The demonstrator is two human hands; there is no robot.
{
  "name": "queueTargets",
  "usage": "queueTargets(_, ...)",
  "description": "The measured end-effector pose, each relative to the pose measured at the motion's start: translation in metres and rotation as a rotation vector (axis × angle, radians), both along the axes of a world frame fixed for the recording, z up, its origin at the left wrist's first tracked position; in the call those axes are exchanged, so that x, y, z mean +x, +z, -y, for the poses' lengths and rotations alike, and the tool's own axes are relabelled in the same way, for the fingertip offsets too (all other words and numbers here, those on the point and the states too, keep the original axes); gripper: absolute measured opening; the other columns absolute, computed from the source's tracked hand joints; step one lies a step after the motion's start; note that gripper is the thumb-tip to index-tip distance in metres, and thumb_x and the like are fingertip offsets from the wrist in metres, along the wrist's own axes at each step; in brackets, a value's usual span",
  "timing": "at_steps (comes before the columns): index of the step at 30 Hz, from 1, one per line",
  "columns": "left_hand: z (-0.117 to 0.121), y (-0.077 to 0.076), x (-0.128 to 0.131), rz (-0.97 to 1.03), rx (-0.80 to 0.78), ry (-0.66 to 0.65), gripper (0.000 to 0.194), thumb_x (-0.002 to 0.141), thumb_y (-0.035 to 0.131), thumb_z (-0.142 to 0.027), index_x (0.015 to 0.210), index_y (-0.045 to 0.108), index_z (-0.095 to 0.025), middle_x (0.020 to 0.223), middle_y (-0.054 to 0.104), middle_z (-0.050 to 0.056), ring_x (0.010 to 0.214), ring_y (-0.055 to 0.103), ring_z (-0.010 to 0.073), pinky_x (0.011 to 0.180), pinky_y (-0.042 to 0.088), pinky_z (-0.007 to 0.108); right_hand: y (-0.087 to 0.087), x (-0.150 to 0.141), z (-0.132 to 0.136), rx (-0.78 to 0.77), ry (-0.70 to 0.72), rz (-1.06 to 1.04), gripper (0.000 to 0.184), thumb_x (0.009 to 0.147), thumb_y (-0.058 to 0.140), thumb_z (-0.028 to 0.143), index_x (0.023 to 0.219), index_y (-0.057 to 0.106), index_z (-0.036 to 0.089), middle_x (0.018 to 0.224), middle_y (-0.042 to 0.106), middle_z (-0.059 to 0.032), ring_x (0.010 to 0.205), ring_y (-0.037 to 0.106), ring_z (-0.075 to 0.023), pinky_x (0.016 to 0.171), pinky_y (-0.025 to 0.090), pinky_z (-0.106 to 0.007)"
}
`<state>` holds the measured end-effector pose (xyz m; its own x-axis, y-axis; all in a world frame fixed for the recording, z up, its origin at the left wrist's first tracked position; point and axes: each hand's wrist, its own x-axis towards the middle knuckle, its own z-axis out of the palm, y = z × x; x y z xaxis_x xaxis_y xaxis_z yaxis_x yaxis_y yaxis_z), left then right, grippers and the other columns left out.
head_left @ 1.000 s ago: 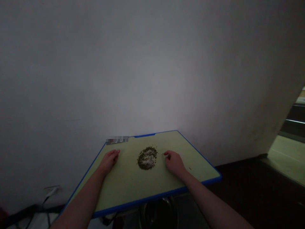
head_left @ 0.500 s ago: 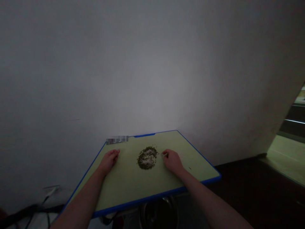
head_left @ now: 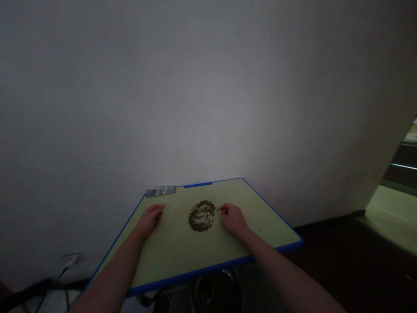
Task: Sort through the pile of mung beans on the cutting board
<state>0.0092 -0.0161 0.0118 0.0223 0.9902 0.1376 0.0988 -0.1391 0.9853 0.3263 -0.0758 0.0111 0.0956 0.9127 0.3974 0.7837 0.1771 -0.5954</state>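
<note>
A loose pile of small green beans mixed with white grains [head_left: 202,216] lies spread on a pale yellow-green tabletop [head_left: 182,256] with a blue rim. Just right of the pile is my right hand [head_left: 233,218], its thumb and forefinger closed in a pinch by the pile's edge. Something thin and small shows at those fingertips, but I cannot make out what it is. On the other side, apart from the pile, my left hand [head_left: 150,221] rests on the tabletop with its fingers curled closed. I see nothing in it.
At the tabletop's far left corner is a blurred-out strip [head_left: 160,191]. A small dark sliver [head_left: 259,230] lies right of my right wrist. A round metal pot [head_left: 217,291] stands below the front edge. Behind rises a grey wall [head_left: 208,95]; cables [head_left: 61,274] hang at lower left.
My right hand has shifted slightly left, closer to the pile's right edge. My left hand stays in place.
</note>
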Motion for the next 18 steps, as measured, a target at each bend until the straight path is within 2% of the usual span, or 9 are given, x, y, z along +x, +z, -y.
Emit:
queueTargets(4,0.002,0.002,0.001,-0.015,-0.003,0.007,0.037,0.064,0.055,-0.049,0.054,0.038,-0.017,0.042,0.033,-0.008,0.034,0.027,0.0045,0.036,0.018,0.02,0.0,0.003,-0.001,-0.035,-0.043,0.021,0.026,0.069,0.044,0.011,0.086,0.063,0.016,0.084,0.065,-0.0047,0.076,0.056,-0.0131,0.073,0.037,-0.021)
queueTargets(12,0.001,0.002,0.001,-0.053,0.019,0.015,0.037,0.065,0.054,-0.048,0.052,0.037,-0.018,0.041,0.033,-0.008,0.034,0.028,0.0052,0.036,0.019,0.02,-0.004,0.037,0.004,-0.061,-0.169,0.014,0.024,0.067,0.045,0.012,0.083,0.063,0.016,0.08,0.064,-0.0051,0.074,0.056,-0.014,0.069,0.038,-0.023)
queueTargets(18,0.002,-0.001,-0.001,-0.021,0.02,0.013,0.035,0.064,0.055,-0.047,0.053,0.039,-0.017,0.041,0.034,-0.008,0.034,0.028,0.0047,0.036,0.019,0.02,0.014,0.045,-0.006,-0.004,-0.179,0.002,0.028,0.07,0.046,0.016,0.094,0.06,0.017,0.077,0.063,-0.0031,0.069,0.055,-0.0128,0.066,0.037,-0.022)
